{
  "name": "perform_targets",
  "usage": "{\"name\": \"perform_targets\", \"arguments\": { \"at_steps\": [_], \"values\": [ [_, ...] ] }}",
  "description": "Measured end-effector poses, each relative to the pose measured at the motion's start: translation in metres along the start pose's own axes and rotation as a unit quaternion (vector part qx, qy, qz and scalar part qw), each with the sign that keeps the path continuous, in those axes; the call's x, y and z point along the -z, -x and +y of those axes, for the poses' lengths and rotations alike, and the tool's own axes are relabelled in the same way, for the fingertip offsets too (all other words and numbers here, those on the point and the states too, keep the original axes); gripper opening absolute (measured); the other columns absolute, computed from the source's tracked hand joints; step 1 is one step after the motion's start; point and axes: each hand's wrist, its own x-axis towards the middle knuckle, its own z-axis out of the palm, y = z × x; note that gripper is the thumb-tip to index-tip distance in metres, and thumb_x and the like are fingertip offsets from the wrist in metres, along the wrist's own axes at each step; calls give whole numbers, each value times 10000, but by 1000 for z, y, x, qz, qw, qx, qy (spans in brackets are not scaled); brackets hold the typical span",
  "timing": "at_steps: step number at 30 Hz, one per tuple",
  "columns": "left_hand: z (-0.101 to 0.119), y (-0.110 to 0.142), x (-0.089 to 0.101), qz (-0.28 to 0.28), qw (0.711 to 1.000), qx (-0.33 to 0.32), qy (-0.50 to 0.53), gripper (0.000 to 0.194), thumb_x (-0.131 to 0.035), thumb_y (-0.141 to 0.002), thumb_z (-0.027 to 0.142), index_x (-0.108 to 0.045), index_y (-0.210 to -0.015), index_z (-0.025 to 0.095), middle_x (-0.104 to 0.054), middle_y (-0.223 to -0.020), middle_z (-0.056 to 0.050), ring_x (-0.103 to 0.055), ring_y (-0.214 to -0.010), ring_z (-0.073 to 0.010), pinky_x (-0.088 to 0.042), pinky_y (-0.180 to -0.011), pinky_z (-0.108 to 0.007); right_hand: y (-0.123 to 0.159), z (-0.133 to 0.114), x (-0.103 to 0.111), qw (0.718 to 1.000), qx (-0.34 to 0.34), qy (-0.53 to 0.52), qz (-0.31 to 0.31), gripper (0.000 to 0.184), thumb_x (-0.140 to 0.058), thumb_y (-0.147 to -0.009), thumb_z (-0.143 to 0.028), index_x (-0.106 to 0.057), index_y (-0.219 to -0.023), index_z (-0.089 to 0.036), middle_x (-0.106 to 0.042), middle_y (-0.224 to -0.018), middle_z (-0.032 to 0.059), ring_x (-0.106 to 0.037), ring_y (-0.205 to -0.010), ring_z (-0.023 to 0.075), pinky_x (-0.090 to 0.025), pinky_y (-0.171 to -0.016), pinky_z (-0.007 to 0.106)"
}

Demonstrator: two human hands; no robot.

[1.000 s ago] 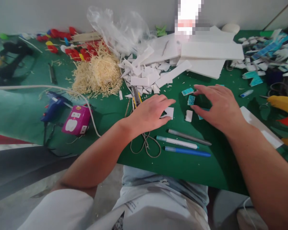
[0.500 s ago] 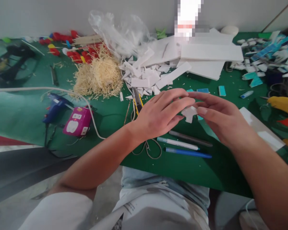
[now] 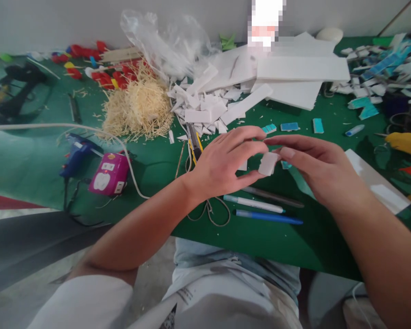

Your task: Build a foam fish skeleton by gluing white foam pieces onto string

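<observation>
A small white foam piece is between my two hands above the green table. My right hand pinches its upper right corner between thumb and fingers. At the lower left edge of the piece lies the thumb of my left hand, with the index fingertip near its top, so the fingers curve around it. Another bit of white foam shows partly behind the left fingers. Below the hands lie a dark stick, a white pen and a blue pen. Small blue-topped pieces lie just beyond.
White foam scraps and sheets fill the back, beside wood shavings. A yellow cutter lies by my left wrist. Left are a blue glue gun and pink power adapter; a yellow glue gun is right.
The foam piece has turned, showing a flat rectangular face instead of its notched outline. My left thumb has dropped away from the fingers to its lower edge. The view has shifted slightly.
</observation>
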Motion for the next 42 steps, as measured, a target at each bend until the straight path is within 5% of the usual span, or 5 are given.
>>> {"name": "perform_targets", "arguments": {
  "at_steps": [4,9,17,25,42],
  "values": [
    [-3,-1,-8,-25,997,66,-39,307,-832,-897,335,-649,-1098,191,-638,-1442,-168,-638,-1322,-308,-521,-1134,-477,2,7,11,968,86,218,95,274,-729,-898,-429,-816,-1115,-286,-821,-1019,47,-774,-988,286,-635,-890,456],
    [-6,-4,-15,-110,987,92,-66,355,-859,-882,339,-697,-1133,149,-599,-1493,-200,-551,-1445,-351,-426,-1224,-511,-3,27,20,904,231,360,6,312,-659,-936,-484,-780,-1123,-265,-791,-1187,96,-730,-1161,365,-572,-1023,583],
    [-9,0,-5,-140,981,105,-82,581,-866,-867,384,-670,-1343,114,-667,-1365,-172,-635,-1298,-336,-460,-1165,-494,-4,41,24,849,288,444,-1,265,-623,-966,-458,-742,-1104,-266,-771,-1230,101,-709,-1239,373,-472,-1133,648],
    [-12,1,-3,-160,976,122,-79,333,-838,-887,326,-730,-1125,120,-688,-1299,-148,-669,-1232,-315,-509,-1115,-482,-5,44,20,839,312,446,-4,254,-580,-997,-414,-759,-1054,-243,-785,-1184,103,-737,-1179,357,-474,-1117,651],
    [-9,-1,-13,-143,984,83,-67,306,-784,-943,289,-726,-1189,117,-693,-1313,-153,-671,-1257,-299,-542,-1095,-445,-7,44,15,830,331,449,-16,289,-542,-1008,-387,-771,-1094,-233,-791,-1161,108,-758,-1126,347,-502,-1100,644]
  ]
}}
